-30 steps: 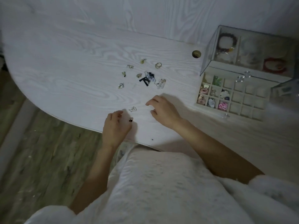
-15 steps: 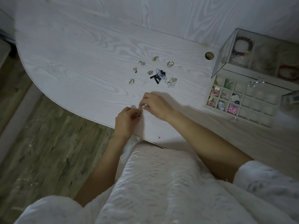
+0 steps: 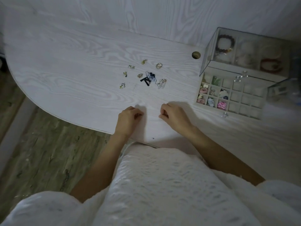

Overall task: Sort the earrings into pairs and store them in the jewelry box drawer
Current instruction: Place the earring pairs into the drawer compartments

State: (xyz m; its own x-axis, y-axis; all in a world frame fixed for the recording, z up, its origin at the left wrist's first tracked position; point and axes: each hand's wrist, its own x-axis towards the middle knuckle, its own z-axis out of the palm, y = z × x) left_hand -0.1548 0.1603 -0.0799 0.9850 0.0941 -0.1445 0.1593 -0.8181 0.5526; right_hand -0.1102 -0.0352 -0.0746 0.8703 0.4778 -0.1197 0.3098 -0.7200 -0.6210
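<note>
Dim, cool, even light throughout, with soft shadows. Pale whitewashed wood-grain table with a rounded left end, a round cable hole near its far edge, set against a wall panelled in the same pale grain. Below and to the left, worn grey-green plank floor scattered with small light specks, crossed by a pale strip running diagonally along the left side.
</note>
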